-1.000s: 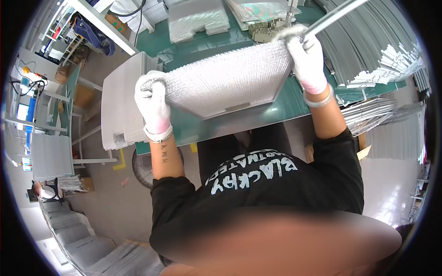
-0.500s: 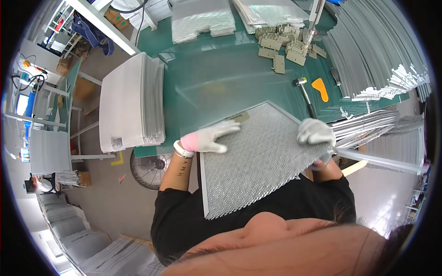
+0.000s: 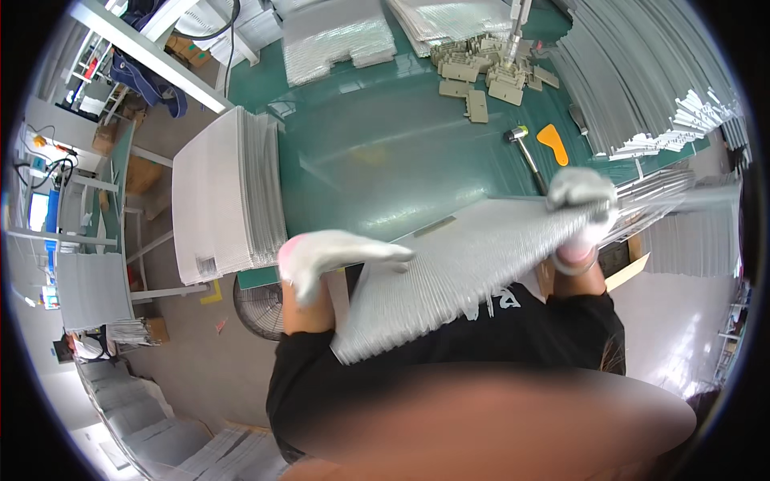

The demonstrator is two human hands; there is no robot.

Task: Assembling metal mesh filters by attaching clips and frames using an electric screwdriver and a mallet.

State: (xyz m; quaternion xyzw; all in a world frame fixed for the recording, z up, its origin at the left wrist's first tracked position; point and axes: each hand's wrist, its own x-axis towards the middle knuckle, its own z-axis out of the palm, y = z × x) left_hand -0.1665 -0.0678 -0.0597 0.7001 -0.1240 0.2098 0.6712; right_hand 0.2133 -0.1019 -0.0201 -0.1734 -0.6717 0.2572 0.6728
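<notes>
A grey metal mesh filter panel [image 3: 473, 248] is held tilted in front of my body, above the near edge of the green table. My right hand [image 3: 584, 200], in a white glove, is closed round its right corner. A pale strip [image 3: 686, 197], smeared by motion, sticks out to the right from beside that hand. My left hand [image 3: 333, 252], gloved in white with a pink cuff, is open at the panel's left side. Its fingers stretch over the panel edge and its thumb points down; whether they touch it I cannot tell. A small beige piece [image 3: 435, 228] shows at the panel's far edge.
A stack of white-grey panels [image 3: 210, 192] stands on the green table [image 3: 361, 160] at left. Beige clips [image 3: 477, 104] lie at the back, near a hammer [image 3: 525, 156] and an orange scraper [image 3: 553, 144]. Long grey strips [image 3: 642, 80] are piled at right; a fan [image 3: 258, 309] stands below left.
The panel has tilted, so its face appears narrower. My left hand has shifted left and turned thumb down. My right hand has moved up and right with the panel's corner.
</notes>
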